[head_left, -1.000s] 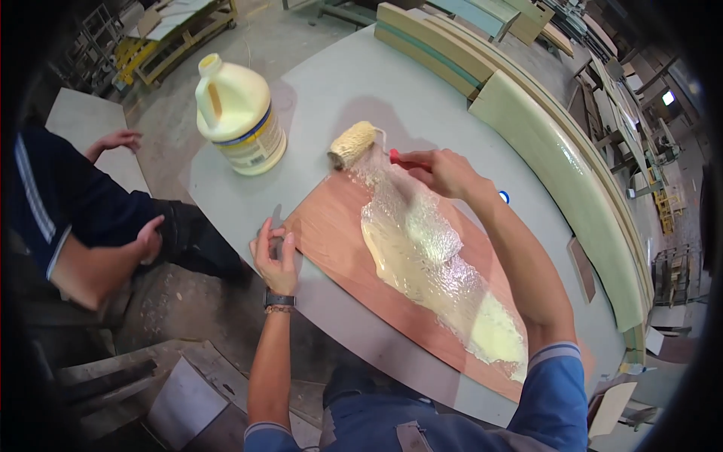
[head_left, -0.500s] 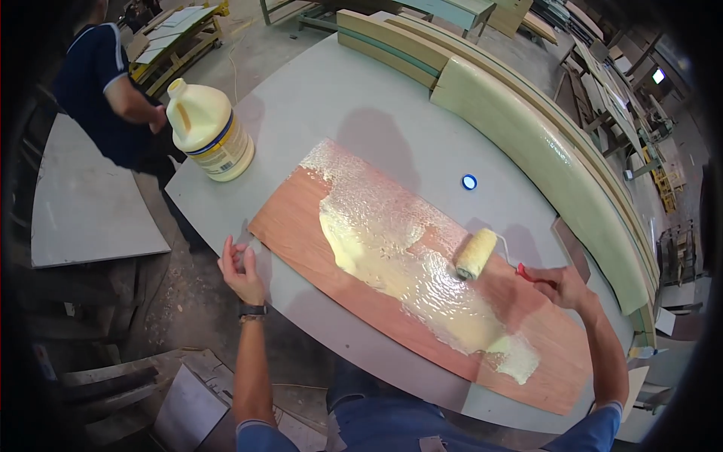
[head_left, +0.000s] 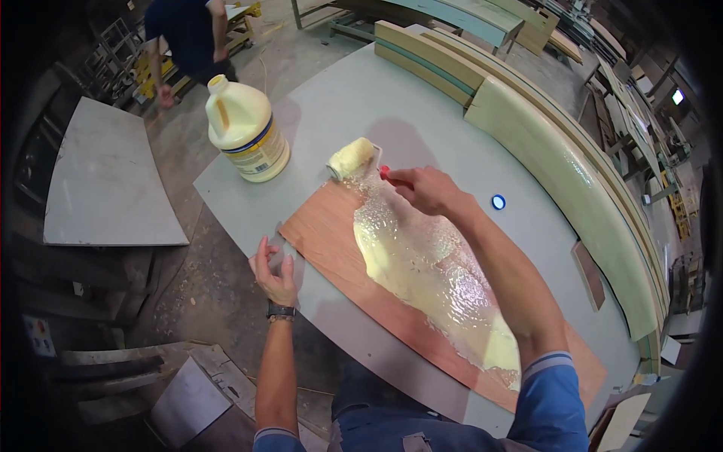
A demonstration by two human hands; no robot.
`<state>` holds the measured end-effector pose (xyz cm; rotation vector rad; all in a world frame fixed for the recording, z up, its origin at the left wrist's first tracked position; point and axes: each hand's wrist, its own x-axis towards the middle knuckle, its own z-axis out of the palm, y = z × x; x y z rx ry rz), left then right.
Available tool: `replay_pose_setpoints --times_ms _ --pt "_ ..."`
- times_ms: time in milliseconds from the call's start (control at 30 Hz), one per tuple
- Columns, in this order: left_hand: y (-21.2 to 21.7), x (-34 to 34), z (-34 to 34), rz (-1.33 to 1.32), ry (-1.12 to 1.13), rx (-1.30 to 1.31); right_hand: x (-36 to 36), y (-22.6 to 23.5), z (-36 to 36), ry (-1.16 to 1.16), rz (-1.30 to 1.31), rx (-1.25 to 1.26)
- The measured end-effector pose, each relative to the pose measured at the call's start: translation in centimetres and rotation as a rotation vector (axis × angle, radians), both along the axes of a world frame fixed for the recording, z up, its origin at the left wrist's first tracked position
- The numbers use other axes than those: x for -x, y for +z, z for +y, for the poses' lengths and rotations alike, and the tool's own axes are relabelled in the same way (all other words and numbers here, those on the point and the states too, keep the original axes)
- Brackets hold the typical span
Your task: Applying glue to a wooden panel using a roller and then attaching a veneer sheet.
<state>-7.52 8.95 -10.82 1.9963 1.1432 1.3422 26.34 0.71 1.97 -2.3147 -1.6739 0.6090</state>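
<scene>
My right hand is closed round the red handle of a paint roller. The roller's cream-coloured sleeve lies at the far left corner of a reddish wood veneer sheet. Wet, pale yellow glue covers a broad strip along the sheet, thickest on its left side and at the near end. My left hand, with a dark watch on the wrist, is beside the sheet's left corner at the table edge; its fingers are apart and hold nothing. My right forearm hides part of the sheet's right side.
A big jug of pale yellow liquid stands uncapped on the grey table at the far left. A blue-rimmed cap and a brown strip lie to the right. A curved, glossy panel lines the far right. Another person is beyond the table.
My right hand has swept the roller from the sheet's right side to its far left corner. The other person has moved farther off. The view has shifted slightly.
</scene>
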Motion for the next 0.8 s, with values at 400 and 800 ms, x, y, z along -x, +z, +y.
replay_pose_setpoints --times_ms 400,800 --pt "-0.5 1.7 0.4 -0.158 0.047 0.054 5.6 4.0 -14.7 0.093 -0.088 0.161" --pt "-0.7 1.5 0.4 -0.186 0.067 0.052 6.9 0.6 -7.7 0.139 0.037 -0.068"
